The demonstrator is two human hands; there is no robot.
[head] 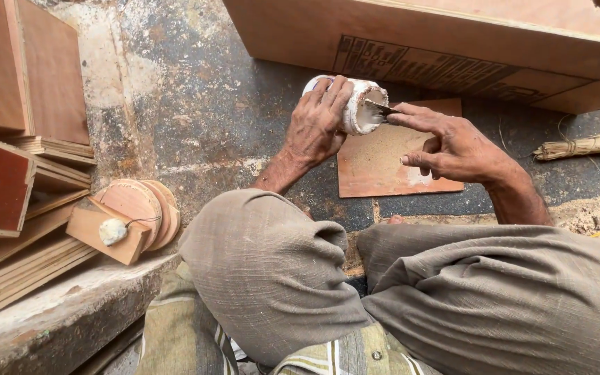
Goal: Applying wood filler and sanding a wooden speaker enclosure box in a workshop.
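Far left of the floor [196, 104]: a stack of plywood offcuts [22, 208], with two round wooden discs [144, 208] leaning beside it. In front of the discs sits a small wood block [102, 232] with a whitish lump on top.

Moving right, my left hand [317, 125] is raised above the stone floor. Its fingers [331, 94] are wrapped around the side of a small white jar [355, 104], smeared with pale paste. The jar is tipped so its open mouth faces right, toward my other hand. Grip looks firm; thumb hidden behind the jar.

Directly at the jar's mouth: a thin flat blade [380, 110], tip inside the opening and coated in the same paste. My right hand [456, 149] holds it, index finger stretched along the blade and pressing it, thumb underneath; I cannot see the pinch itself clearly. The remaining fingers are curled loosely, not touching the jar.

Beneath both hands, flat on the floor, lies a square reddish board [383, 167], dusted with sawdust, a white smear near its right lower edge. Jar hovers above its upper left corner.

Behind, along the far edge: a large plywood panel [453, 42]. Far right: a tied bundle of sticks [581, 146]. My bent knees fill the near edge.
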